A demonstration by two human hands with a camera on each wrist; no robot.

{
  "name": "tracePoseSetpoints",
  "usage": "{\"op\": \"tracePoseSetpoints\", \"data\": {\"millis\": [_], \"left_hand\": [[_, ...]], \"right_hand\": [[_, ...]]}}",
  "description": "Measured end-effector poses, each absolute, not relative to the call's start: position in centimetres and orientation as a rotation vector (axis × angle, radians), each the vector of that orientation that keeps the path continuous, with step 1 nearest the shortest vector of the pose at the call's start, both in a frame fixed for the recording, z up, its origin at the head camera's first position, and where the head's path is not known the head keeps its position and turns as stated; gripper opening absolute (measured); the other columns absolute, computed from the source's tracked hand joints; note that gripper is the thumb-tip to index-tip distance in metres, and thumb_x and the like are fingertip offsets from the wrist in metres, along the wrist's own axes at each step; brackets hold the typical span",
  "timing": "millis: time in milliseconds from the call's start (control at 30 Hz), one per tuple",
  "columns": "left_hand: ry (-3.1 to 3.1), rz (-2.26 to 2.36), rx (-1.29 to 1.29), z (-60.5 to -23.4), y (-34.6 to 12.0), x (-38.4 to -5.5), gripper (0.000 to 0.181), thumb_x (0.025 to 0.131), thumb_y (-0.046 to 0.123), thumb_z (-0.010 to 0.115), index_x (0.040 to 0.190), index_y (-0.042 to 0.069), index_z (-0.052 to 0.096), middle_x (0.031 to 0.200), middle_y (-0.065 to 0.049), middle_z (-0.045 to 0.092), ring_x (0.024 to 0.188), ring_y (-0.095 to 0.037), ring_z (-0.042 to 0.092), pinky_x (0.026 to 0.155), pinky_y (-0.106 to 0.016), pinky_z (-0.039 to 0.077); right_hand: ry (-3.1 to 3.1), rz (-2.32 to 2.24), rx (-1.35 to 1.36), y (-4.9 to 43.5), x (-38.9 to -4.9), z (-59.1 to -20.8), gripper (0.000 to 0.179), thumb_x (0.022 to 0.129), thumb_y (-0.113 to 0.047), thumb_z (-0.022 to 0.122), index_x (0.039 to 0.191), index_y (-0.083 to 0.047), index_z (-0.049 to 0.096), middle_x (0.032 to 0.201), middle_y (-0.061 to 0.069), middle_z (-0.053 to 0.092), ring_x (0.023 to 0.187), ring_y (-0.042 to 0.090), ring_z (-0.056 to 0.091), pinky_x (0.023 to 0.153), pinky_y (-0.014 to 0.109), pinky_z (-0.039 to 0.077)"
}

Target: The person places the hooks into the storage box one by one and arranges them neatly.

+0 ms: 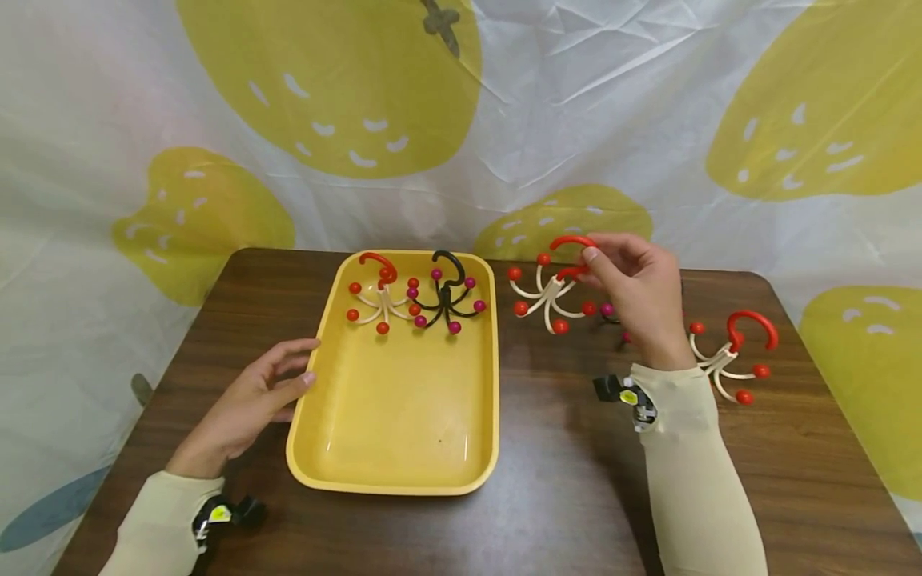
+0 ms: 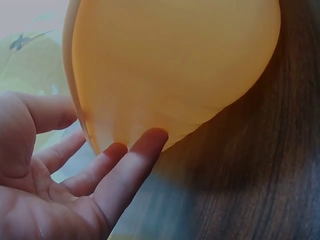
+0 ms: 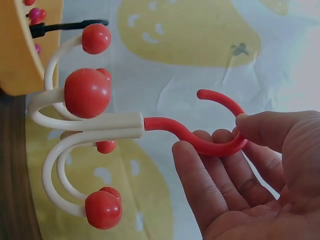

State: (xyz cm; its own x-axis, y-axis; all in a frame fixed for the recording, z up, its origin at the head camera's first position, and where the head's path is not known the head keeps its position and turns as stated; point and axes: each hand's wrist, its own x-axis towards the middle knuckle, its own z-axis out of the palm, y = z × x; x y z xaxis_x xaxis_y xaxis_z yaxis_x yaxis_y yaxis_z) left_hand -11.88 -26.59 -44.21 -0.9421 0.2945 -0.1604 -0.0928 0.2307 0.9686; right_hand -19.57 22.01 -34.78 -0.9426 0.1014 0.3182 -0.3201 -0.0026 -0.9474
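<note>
My right hand (image 1: 637, 292) pinches the red hook of a white multi-arm hanger (image 1: 551, 290) with red ball tips. It is held up to the right of a yellow tray (image 1: 396, 400). The right wrist view shows thumb and fingers on the hook's curve, the white arms (image 3: 115, 125) pointing away. Inside the tray's far end sit another red-and-white hanger (image 1: 384, 302) and a black hanger (image 1: 446, 299) with magenta balls. At the tray's left side rests my left hand (image 1: 248, 400), its loosely extended fingers touching the outer wall (image 2: 175, 65).
Right of my right forearm, a further red-and-white hanger (image 1: 727, 356) lies on the dark wooden table (image 1: 562, 480). A dark piece with magenta balls (image 1: 607, 310) is mostly hidden behind my right hand. A fruit-patterned cloth (image 1: 562, 144) hangs along the table's far edge.
</note>
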Motion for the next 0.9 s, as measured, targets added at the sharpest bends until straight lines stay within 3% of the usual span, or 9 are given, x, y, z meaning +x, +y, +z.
{"op": "tracePoseSetpoints", "data": {"millis": [367, 700, 900], "left_hand": [[2.174, 1.772, 0.198, -44.4, -26.7, -11.9, 0.059, 0.109, 0.021, 0.062, 0.160, 0.008, 0.036, 0.154, -0.031, 0.044, 0.109, -0.020, 0.074, 0.080, -0.046, 0.067], [2.161, 1.785, 0.192, -44.5, -26.6, -11.9, 0.058, 0.109, 0.020, 0.061, 0.160, 0.008, 0.036, 0.154, -0.031, 0.044, 0.109, -0.019, 0.074, 0.080, -0.047, 0.067], [2.152, 1.795, 0.196, -44.5, -26.6, -12.0, 0.058, 0.109, 0.019, 0.062, 0.160, 0.007, 0.036, 0.154, -0.031, 0.044, 0.108, -0.019, 0.074, 0.079, -0.047, 0.067]], "right_hand": [[-1.996, 1.977, 0.392, 20.6, -18.1, -33.5, 0.019, 0.095, -0.002, 0.077, 0.113, 0.007, 0.076, 0.087, 0.006, 0.081, 0.075, 0.014, 0.078, 0.071, 0.029, 0.066], [-2.078, 1.894, 0.532, 18.5, -17.0, -32.6, 0.022, 0.097, -0.003, 0.075, 0.118, 0.005, 0.075, 0.096, 0.002, 0.082, 0.084, 0.017, 0.079, 0.074, 0.035, 0.066], [-2.081, 1.889, 0.614, 16.9, -16.6, -32.1, 0.022, 0.097, 0.001, 0.074, 0.117, 0.007, 0.074, 0.093, 0.006, 0.081, 0.083, 0.019, 0.079, 0.073, 0.038, 0.066]]}}
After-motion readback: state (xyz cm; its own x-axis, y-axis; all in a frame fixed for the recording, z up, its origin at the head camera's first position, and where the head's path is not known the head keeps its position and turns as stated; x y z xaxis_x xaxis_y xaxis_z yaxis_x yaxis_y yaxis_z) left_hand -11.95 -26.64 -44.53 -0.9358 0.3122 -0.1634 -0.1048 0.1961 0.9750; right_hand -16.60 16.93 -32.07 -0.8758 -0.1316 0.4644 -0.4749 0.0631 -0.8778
